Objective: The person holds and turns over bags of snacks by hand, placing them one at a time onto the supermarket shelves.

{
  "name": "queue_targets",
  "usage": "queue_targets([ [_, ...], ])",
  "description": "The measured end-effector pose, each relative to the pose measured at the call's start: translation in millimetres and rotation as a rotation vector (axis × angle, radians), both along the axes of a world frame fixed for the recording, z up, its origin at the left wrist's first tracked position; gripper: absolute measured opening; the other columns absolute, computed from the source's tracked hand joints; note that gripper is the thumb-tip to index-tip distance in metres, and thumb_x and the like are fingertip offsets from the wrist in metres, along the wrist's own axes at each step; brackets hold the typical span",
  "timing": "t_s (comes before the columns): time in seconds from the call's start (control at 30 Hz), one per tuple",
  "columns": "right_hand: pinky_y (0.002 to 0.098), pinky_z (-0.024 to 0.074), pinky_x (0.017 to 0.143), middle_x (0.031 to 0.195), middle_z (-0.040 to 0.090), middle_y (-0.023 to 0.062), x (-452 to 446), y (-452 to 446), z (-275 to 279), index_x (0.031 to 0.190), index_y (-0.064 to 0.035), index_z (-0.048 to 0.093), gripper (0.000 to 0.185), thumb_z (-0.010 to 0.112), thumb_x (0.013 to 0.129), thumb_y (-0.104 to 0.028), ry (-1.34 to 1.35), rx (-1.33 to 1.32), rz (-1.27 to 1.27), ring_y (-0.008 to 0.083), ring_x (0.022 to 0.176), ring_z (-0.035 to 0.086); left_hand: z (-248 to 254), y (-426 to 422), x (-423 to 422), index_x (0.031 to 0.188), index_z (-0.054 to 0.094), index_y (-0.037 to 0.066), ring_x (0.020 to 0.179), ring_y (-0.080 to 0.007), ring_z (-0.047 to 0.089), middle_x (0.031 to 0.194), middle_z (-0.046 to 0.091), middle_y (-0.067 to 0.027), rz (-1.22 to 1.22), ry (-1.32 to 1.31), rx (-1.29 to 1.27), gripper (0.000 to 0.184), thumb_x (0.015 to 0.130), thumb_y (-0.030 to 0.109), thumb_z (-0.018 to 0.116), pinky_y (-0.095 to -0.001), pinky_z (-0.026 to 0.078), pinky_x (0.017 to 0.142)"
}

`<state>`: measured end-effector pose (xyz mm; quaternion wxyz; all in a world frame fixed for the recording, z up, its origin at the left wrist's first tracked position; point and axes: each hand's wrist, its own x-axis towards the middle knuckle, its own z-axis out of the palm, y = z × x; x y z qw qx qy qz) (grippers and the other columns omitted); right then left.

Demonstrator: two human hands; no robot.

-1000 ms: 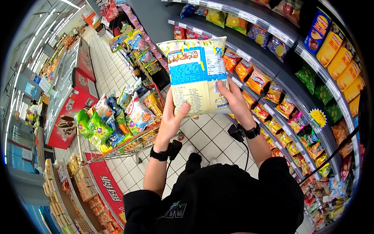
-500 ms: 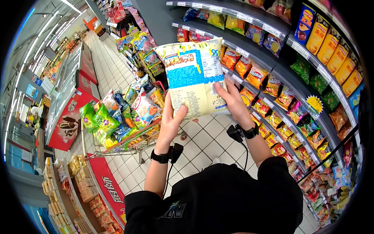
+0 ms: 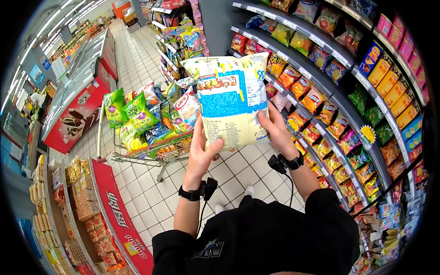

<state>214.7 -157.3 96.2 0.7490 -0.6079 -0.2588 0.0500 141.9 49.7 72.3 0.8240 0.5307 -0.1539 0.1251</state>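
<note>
A puffed, cream-coloured snack bag with a blue printed panel is held up in front of me between both hands. Its printed back, with small lines of text, faces me. My left hand grips the lower left edge, thumb on the front. At the lower right edge, my right hand is closed round the side with its thumb pressed on the print. The fingers behind the bag are hidden. Beyond my left hand stands a shopping cart heaped with snack bags, among them green ones.
Curved shelves of chip bags run along the right, with orange boxes higher up. A red freezer stands at the left. Lower left is a display rack of packaged food. A tiled floor lies below.
My view has shifted, so the cart and shelves appear displaced in it and my shoes show below. Both hands keep their hold on the bag, which stays in front of me.
</note>
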Motion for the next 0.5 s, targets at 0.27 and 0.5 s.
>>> queue_targets([
  [0.27, 0.0326, 0.0382, 0.106, 0.137, 0.052, 0.0131, -11, 10, 5, 0.145, 0.0034, 0.031, 0.063, 0.064, 0.095, -0.017, -0.005, 0.018, 0.087, 0.0178, 0.125, 0.050, -16, 18, -8, 0.148, 0.028, 0.001, 0.097, -0.0062, 0.056, 0.128, 0.055, -0.0058, -0.019, 0.003, -0.014, 0.077, 0.088, 0.026, 0.069, -0.0158, 0.039, 0.055],
  [0.5, 0.0348, 0.0371, 0.108, 0.139, 0.050, 0.0150, 9, -11, 4, 0.147, 0.0038, 0.028, 0.068, 0.065, 0.094, -0.018, -0.073, 0.002, 0.096, 0.0202, 0.128, 0.048, -11, 11, 7, 0.147, 0.028, 0.000, 0.099, -0.0147, 0.061, 0.129, 0.054, -0.0095, -0.072, 0.061, 0.057, 0.077, 0.088, 0.027, 0.071, -0.0239, 0.052, 0.066],
])
